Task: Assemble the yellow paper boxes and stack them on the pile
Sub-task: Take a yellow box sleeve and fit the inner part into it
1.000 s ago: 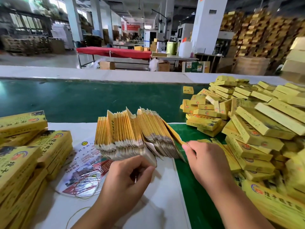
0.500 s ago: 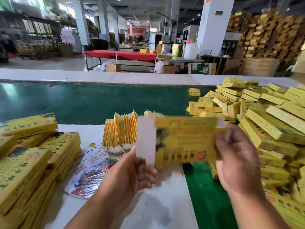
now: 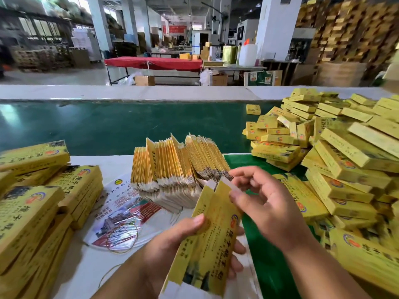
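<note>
Rightward, the pile of assembled boxes (image 3: 345, 160) rises large, while near centre the box blank (image 3: 207, 240) runs near-to-far, left hand (image 3: 172, 240) clamped on its middle, right hand (image 3: 265, 203), fingers loosely spread, thumb pressing its far end flap.

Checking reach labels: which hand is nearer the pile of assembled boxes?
Right. The right hand hovers just beside the pile of assembled boxes, at the held box's top flap; the left hand grips that box farther left.
</note>
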Demonstrator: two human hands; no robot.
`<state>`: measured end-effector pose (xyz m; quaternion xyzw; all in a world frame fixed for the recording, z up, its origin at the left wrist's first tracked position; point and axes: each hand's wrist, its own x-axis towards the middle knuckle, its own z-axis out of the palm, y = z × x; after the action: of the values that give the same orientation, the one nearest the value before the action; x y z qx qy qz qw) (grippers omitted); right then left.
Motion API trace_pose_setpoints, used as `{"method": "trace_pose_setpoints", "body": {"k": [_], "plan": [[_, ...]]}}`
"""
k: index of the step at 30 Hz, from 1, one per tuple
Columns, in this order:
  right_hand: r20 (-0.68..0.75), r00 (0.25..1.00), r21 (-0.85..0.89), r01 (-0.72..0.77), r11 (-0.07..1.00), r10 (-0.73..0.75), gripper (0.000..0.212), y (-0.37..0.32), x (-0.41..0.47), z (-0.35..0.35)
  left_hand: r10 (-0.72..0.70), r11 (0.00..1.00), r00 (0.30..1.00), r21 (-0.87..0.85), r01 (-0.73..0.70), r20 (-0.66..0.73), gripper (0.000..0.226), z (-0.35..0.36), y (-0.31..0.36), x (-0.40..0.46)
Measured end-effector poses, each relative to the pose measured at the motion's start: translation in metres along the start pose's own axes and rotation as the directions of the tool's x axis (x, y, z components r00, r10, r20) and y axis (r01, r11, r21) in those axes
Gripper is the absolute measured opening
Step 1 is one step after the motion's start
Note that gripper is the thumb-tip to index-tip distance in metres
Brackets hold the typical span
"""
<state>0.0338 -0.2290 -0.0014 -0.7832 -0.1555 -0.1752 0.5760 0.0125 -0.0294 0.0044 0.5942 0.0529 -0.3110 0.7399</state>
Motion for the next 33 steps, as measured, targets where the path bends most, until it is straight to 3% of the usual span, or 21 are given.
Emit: {"method": "trace_pose_setpoints", "body": {"k": [2,3,5,7,8,10,12,14,16,18,20,22,24,26,30,33], "plan": [[-0.117,0.993,0.01,-0.02,1.0,0.022,0.023,0.0,0.001,0.003,0.145,0.982,0.973,0.092,-0.164,0.179,0.021,-0.001,-0.006,-0.002],[-0.145,0.989,0.011,-0.028,1.0,0.029,0.022,0.0,0.001,0.005,0.27,0.948,0.931,0.101,-0.302,0.246,0.025,0.0,-0.007,0.005],[-0.101,0.994,0.054,-0.045,0.998,0.05,0.031,-0.001,-0.002,0.008,0.423,0.892,0.883,0.076,-0.445,0.202,0.075,-0.001,-0.002,0.015],[0.054,0.995,0.205,-0.088,0.975,0.078,0.051,-0.003,-0.007,0.013,0.547,0.807,0.821,0.157,-0.569,0.163,0.096,-0.003,-0.005,0.018],[0.139,0.987,0.273,-0.121,0.954,0.085,0.057,-0.004,-0.009,0.016,0.568,0.786,0.812,0.208,-0.583,0.13,0.1,0.001,-0.003,0.02],[0.228,0.973,0.33,-0.124,0.936,0.048,0.049,-0.007,-0.011,0.022,0.607,0.754,0.794,0.289,-0.59,0.038,0.101,0.004,-0.002,0.019],[0.191,0.981,0.304,-0.075,0.95,0.016,0.037,-0.009,-0.011,0.025,0.639,0.711,0.768,0.413,-0.569,-0.042,0.094,0.002,-0.007,0.022],[0.151,0.988,0.293,-0.071,0.953,0.027,0.043,-0.007,-0.01,0.022,0.616,0.724,0.785,0.44,-0.532,-0.066,0.073,-0.002,-0.004,0.021],[0.118,0.992,0.279,-0.082,0.957,0.051,0.058,-0.005,-0.01,0.018,0.491,0.85,0.871,0.231,-0.473,-0.019,0.043,-0.004,-0.002,0.018],[0.081,0.996,0.21,-0.05,0.976,0.034,0.067,-0.003,-0.011,0.015,0.33,0.94,0.941,-0.11,-0.322,0.069,0.014,-0.002,-0.001,0.015],[0.054,0.998,0.036,0.027,0.999,-0.029,0.06,-0.003,-0.012,0.014,0.264,0.936,0.953,-0.276,-0.218,0.145,0.017,-0.001,-0.003,0.017],[0.079,0.994,-0.199,0.084,0.977,-0.069,0.048,-0.004,-0.011,0.014,0.286,0.927,0.946,-0.292,-0.234,0.149,0.025,0.002,-0.005,0.019],[0.14,0.99,-0.366,0.073,0.928,-0.023,0.049,-0.005,-0.009,0.014,0.334,0.933,0.936,-0.179,-0.312,0.108,0.025,0.002,-0.007,0.021],[0.175,0.984,-0.405,0.063,0.912,0.01,0.053,-0.005,-0.008,0.013,0.395,0.919,0.917,-0.028,-0.394,0.061,0.024,0.0,-0.007,0.022],[0.199,0.978,-0.259,-0.001,0.966,0.054,0.04,-0.009,-0.01,0.013,0.472,0.871,0.879,0.123,-0.476,0.059,0.033,-0.003,-0.004,0.021],[0.231,0.962,-0.101,-0.126,0.987,0.146,0.038,-0.011,-0.01,0.012,0.561,0.757,0.822,0.342,-0.556,0.094,0.056,-0.003,-0.005,0.021]]}}
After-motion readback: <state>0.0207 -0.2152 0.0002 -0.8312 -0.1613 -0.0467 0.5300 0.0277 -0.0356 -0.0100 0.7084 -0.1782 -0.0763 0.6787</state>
